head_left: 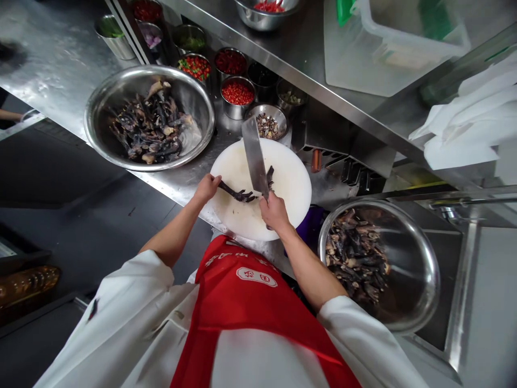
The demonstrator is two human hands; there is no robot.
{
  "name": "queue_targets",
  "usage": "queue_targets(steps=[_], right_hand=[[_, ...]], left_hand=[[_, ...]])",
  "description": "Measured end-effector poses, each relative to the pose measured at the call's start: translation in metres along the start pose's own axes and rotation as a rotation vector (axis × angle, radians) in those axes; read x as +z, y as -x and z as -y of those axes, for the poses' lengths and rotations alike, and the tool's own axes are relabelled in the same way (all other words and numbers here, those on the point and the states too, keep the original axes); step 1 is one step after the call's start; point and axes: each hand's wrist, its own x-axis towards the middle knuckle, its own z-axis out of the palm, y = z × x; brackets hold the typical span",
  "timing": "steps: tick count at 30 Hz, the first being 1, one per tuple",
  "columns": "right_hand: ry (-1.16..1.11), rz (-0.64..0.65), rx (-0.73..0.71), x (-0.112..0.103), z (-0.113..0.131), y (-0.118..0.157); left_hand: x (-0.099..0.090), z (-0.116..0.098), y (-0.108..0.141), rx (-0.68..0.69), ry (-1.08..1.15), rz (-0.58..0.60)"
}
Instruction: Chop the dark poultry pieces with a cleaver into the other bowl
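Note:
My left hand (208, 188) pinches the end of a dark chicken foot (236, 193), whose toes lie over the round white cutting board (286, 172). My right hand (275, 211) is closed round the handle of a cleaver (255, 153), with its broad blade pointing away from me above the board. A second dark piece (270, 177) shows just right of the blade, partly hidden by it. Small dark scraps lie on the board near the foot.
A steel bowl of dark feet (149, 126) stands at the left, another bowl of dark pieces (357, 256) at the right. Behind the board are tins of chopped peppers (238, 92) and a small bowl (267, 121). A steel shelf edge (299, 81) overhangs them; knives sit in a rack (343, 161).

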Motion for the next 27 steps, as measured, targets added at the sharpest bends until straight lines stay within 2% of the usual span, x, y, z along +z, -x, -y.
queue_targets(steps=[3,5,8,12,16,18,20,21,23,25,27], right_hand=[[0.048,-0.007,-0.061,0.008,0.015,-0.010],[0.114,0.033,-0.058,0.020,0.018,-0.017],[0.184,0.097,-0.009,0.037,0.014,-0.022],[0.123,0.089,0.054,0.041,0.009,-0.019],[-0.033,0.077,0.095,0.035,0.007,-0.013],[-0.097,0.079,0.132,0.034,0.002,-0.009],[-0.152,0.091,0.188,0.036,-0.007,-0.004],[-0.184,0.098,0.216,0.037,-0.011,-0.001],[-0.266,0.105,0.261,0.040,-0.020,0.004],[-0.349,0.094,0.283,0.041,-0.025,0.009],[-0.394,0.082,0.294,0.040,-0.027,0.014]], left_hand=[[0.010,-0.017,-0.011,-0.066,-0.233,-0.208],[0.015,-0.031,-0.017,-0.089,-0.278,-0.262],[0.021,-0.048,-0.020,-0.043,-0.319,-0.307],[0.027,-0.055,-0.015,-0.019,-0.329,-0.293],[0.025,-0.045,-0.016,-0.017,-0.330,-0.235],[0.017,-0.041,-0.019,-0.023,-0.220,-0.138],[0.003,-0.041,-0.018,-0.005,-0.004,-0.058],[-0.006,-0.043,-0.015,0.040,0.106,-0.042],[-0.025,-0.050,-0.001,0.213,0.235,-0.039],[-0.037,-0.056,0.020,0.449,0.191,-0.017],[-0.037,-0.055,0.043,0.683,0.035,0.049]])
